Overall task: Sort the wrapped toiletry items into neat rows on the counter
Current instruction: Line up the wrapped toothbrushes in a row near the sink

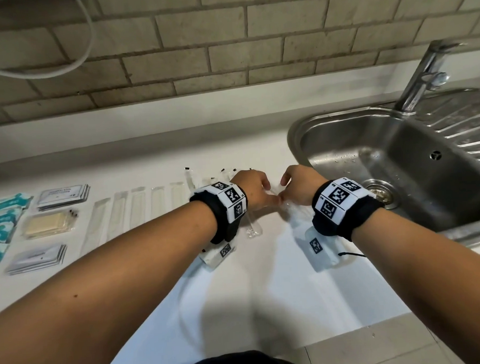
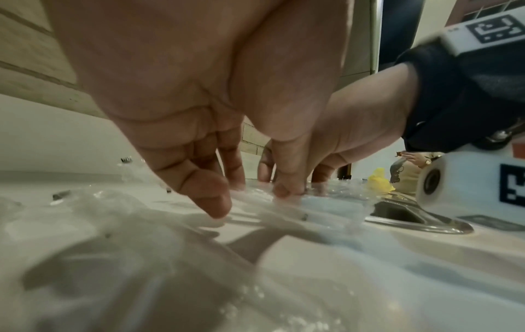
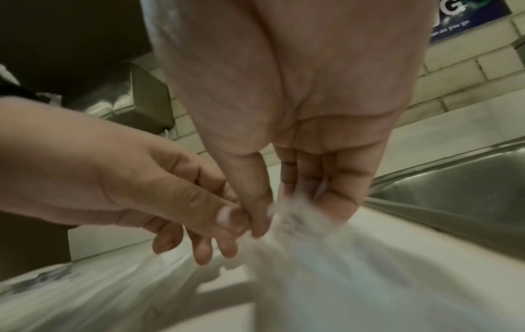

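Two hands meet over the white tabletop (image 1: 137, 159), just beside the sink (image 1: 343, 154). My right hand (image 1: 298, 184) pinches a clear plastic wrapper (image 3: 295, 215) between thumb and fingers. My left hand (image 1: 251, 188) has its fingertips down on the loose see-through packs (image 2: 255, 209); whether it grips one I cannot tell. They look light, soft and slippery, so I think the edge is best to hold. A neat row of long packs (image 1: 140, 206) lies to the left.
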A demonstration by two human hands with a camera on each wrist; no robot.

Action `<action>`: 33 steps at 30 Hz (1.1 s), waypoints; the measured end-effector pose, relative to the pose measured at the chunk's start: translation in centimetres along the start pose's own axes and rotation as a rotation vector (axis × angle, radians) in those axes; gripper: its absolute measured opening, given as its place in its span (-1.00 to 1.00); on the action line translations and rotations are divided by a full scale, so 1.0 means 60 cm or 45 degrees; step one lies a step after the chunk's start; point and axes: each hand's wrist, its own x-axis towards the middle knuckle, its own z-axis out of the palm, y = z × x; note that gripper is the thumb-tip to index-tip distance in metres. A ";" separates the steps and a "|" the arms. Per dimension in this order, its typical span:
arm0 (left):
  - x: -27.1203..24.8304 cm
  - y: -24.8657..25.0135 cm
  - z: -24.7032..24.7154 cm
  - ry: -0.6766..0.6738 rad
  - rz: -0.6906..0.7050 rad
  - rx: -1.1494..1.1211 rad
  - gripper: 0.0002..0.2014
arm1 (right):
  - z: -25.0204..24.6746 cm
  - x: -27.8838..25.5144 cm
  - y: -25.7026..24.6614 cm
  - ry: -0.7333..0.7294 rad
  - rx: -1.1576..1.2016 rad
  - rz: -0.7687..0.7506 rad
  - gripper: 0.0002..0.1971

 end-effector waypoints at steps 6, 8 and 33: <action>0.007 0.000 -0.018 0.056 -0.037 -0.061 -0.67 | -0.027 0.004 -0.004 0.102 0.047 0.008 -0.78; 0.008 0.000 -0.012 0.004 -0.052 -0.024 -0.65 | -0.022 0.008 -0.001 0.068 0.046 0.009 -0.84; -0.051 -0.010 0.023 -0.131 0.370 0.869 -0.40 | 0.048 -0.019 0.024 0.063 -0.449 -0.238 -0.70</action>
